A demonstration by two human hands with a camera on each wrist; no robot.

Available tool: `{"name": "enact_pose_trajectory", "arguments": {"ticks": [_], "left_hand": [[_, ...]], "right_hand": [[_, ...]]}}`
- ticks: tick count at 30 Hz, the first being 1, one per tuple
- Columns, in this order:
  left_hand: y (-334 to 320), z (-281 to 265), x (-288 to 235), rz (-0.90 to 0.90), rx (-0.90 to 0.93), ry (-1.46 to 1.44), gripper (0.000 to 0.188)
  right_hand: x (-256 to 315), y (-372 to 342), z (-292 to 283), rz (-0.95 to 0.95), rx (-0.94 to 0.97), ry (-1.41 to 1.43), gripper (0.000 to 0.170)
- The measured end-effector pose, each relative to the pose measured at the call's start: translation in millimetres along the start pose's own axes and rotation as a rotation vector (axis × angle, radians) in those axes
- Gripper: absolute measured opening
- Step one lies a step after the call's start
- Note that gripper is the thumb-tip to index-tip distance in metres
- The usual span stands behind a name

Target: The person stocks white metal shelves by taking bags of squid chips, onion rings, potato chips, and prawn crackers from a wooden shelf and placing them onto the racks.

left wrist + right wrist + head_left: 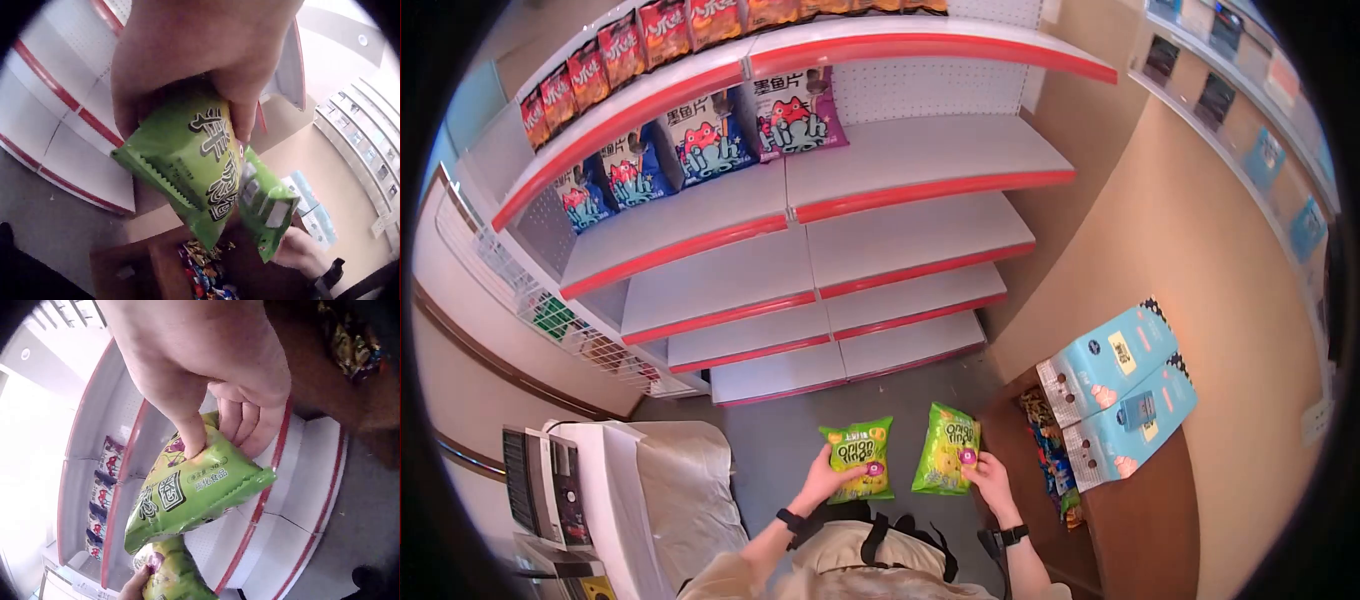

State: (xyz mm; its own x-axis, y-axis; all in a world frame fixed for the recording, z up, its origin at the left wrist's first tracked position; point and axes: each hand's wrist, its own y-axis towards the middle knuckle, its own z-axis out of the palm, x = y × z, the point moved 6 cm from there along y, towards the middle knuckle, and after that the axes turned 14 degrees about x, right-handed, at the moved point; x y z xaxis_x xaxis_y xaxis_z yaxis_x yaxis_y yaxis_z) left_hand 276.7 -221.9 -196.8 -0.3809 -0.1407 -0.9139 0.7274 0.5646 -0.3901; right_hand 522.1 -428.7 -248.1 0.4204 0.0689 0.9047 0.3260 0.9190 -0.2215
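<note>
In the head view, a green bag of onion rings (857,455) is gripped at its left side by my left hand (827,478), thumb across the front. A second green bag of onion rings (943,450) is pinched at its right edge by my right hand (990,480). Both bags hang upright in front of my body, a small gap apart. The left wrist view shows my left hand (200,56) around the top of its bag (187,156). From the right wrist, my right thumb (192,440) presses into the front of the other bag (194,487).
Ahead stands a white shelf rack (920,240) with red edges. Red snack bags (665,35) line its top shelf; blue and purple bags (705,140) stand below at left. At right, a brown cabinet (1145,510) carries light-blue boxes (1115,365). A cloth-covered table (680,480) is at left.
</note>
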Motion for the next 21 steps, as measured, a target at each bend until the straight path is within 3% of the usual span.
{"name": "enact_pose_trajectory", "arguments": {"ticks": [4,6,10,15,18,21], "left_hand": [[39.5,-19.7,-37.3,0.033,0.056,0.021,0.066],[62.3,-29.1,-48.8,0.161,0.104,-0.002,0.067],[89.5,-53.4,-72.7,0.171,0.124,-0.106,0.065],[106.2,-79.4,-95.2,0.208,0.099,-0.161,0.061],[108.3,-85.0,-105.2,0.218,0.088,-0.19,0.059],[112.2,-88.5,-103.8,0.19,0.057,-0.253,0.059]], "right_hand": [[60.8,47.7,42.8,-0.026,0.041,-0.1,0.037],[75.8,73.8,63.1,-0.031,0.063,-0.086,0.038],[87.8,112.2,91.9,-0.05,0.122,-0.13,0.04],[95.3,144.9,112.5,0.041,0.176,0.122,0.045],[106.9,167.4,121.7,-0.049,0.27,0.163,0.053],[103.4,194.8,120.3,-0.009,0.323,0.149,0.058]]}}
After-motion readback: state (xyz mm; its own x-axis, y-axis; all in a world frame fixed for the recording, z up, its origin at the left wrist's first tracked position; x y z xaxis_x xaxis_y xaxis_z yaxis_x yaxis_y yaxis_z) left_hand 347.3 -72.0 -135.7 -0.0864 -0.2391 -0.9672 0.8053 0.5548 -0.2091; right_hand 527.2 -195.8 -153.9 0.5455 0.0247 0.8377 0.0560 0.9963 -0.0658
